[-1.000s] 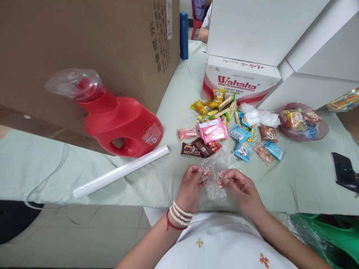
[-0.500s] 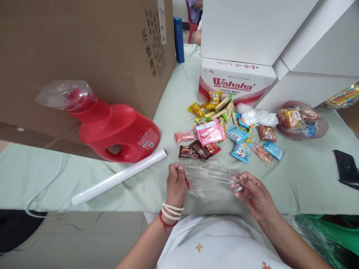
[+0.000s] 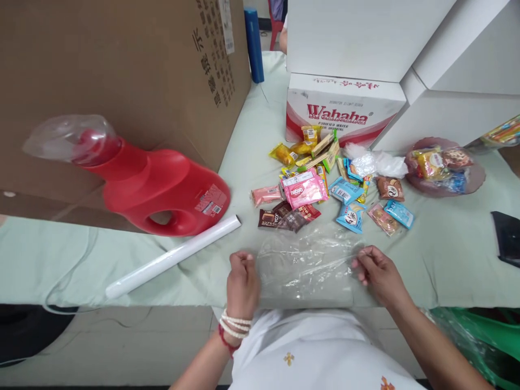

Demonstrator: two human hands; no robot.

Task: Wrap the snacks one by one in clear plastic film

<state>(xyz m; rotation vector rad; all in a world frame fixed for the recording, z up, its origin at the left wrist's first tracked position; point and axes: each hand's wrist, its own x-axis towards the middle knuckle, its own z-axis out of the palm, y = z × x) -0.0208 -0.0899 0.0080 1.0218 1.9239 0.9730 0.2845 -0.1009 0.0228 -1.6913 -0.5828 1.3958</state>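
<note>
- A pale green cloth point(image 3: 455, 265) covers the table, creased along its front edge.
- The clear bag point(image 3: 309, 279) lies spread on it, lower centre of the frame.
- Left hand point(image 3: 242, 279): fingers curled together at the bag's left edge; whether they clamp it, I cannot tell.
- Right hand point(image 3: 379, 273): fingertips at the right edge; their grip I cannot tell either.
- Wrapped snacks point(image 3: 304, 187) lie loose mid-frame, with a pink bowl point(image 3: 477, 184) of more at right.
- Centre left, a red jug point(image 3: 174, 181) stands by a brown carton point(image 3: 101, 59), a white roll point(image 3: 174, 257) below it.
- White boxes point(image 3: 365, 38) fill the upper right.
- Beyond, top centre: a red chair point(image 3: 276, 30).
- Tiled floor point(image 3: 154, 336) shows lower left.
</note>
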